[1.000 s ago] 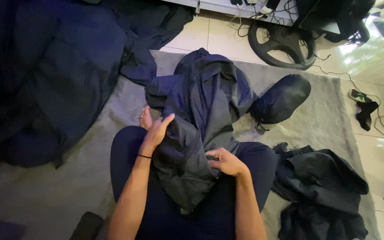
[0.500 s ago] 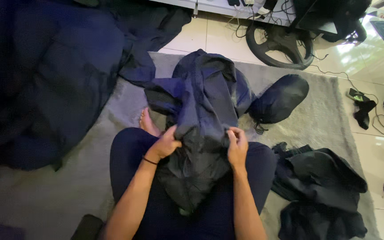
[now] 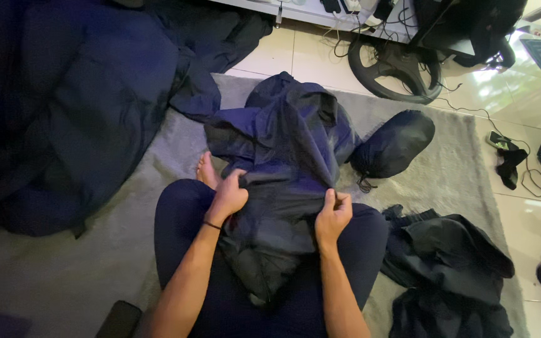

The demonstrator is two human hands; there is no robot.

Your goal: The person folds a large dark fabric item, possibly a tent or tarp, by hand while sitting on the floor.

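- Since half a second ago, your hands sit slightly farther apart on the dark jacket (image 3: 283, 156).
- Your left hand (image 3: 228, 197) and right hand (image 3: 333, 215) both pinch its fabric, bunched between them over your lap.
- Just beyond your right hand lies a stuffed black pouch (image 3: 396, 145); another dark garment (image 3: 452, 263) lies to that hand's right.

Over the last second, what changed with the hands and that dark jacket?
Both hands closed on the dark jacket: the left hand slid down to grip its fabric, and the right hand rose from the lap to pinch it. The stuffed sack and grey rug stayed put.
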